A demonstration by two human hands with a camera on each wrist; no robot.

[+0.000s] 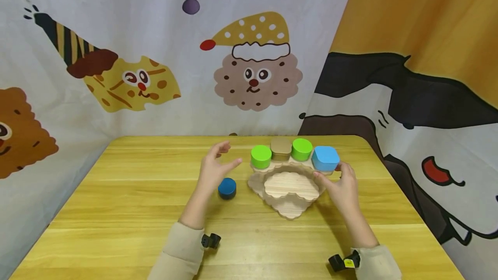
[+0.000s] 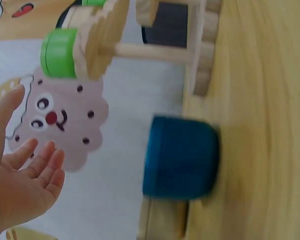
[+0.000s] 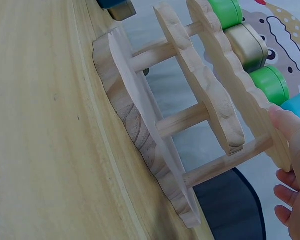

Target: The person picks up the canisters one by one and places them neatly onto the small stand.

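A tiered wooden stand (image 1: pixel 289 185) with scalloped edges stands on the table, its shelves joined by round posts. Along its top shelf sit two green round tins (image 1: pixel 261 156), a gold-brown squarish tin (image 1: pixel 281 148) and a light blue squarish tin (image 1: pixel 325 157). My right hand (image 1: pixel 344 187) grips the right end of that shelf beside the light blue tin, thumb on its edge. To the left, my left hand (image 1: pixel 214 167) is raised over the table with fingers spread, holding nothing. A dark blue round tin (image 1: pixel 227 188) rests on the tabletop between the left forearm and the stand.
The wooden table (image 1: pixel 136 211) meets a curtain (image 1: pixel 155 12) with printed cartoon figures at its back edge. Behind the dark blue tin, the right wrist view shows a gold-brown tin (image 3: pixel 123 11). Small black cameras (image 1: pixel 211 241) are strapped at both sleeves.
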